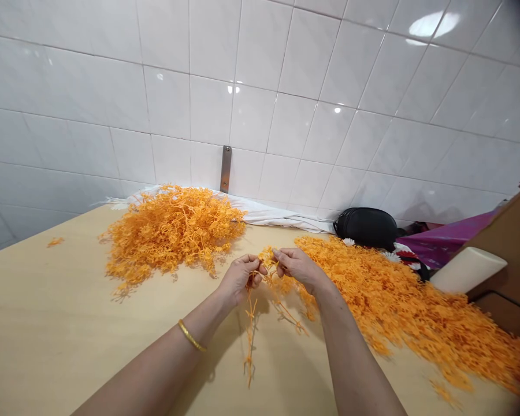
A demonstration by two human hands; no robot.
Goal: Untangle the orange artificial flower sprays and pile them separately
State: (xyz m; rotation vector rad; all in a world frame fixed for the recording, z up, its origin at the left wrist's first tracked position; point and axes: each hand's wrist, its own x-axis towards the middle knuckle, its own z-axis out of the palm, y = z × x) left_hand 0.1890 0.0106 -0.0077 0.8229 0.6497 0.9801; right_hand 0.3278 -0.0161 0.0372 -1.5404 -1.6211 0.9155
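Observation:
Over the middle of the table, my left hand (244, 276) is closed in a pinch on an orange artificial plant sprig (250, 341), whose thin stem hangs below the fingers. Close beside it, my right hand (298, 268) pinches the frilly orange part of the sprig between thumb and forefinger. Another thin orange stem slants down to the right beneath my hands. A heap of orange artificial sprigs (173, 231) lies beyond my left hand. On the right, a larger spread of orange pieces (398, 300) reaches from near my right hand to the table's right side.
A small orange scrap (55, 242) lies on the table (47, 323) at far left. White cloth (277, 215) runs along the tiled wall, below a metal bracket (226, 169). At right are a black case (366, 227), purple material (448, 238), a cream cylinder (468, 270) and a cardboard box (517, 248).

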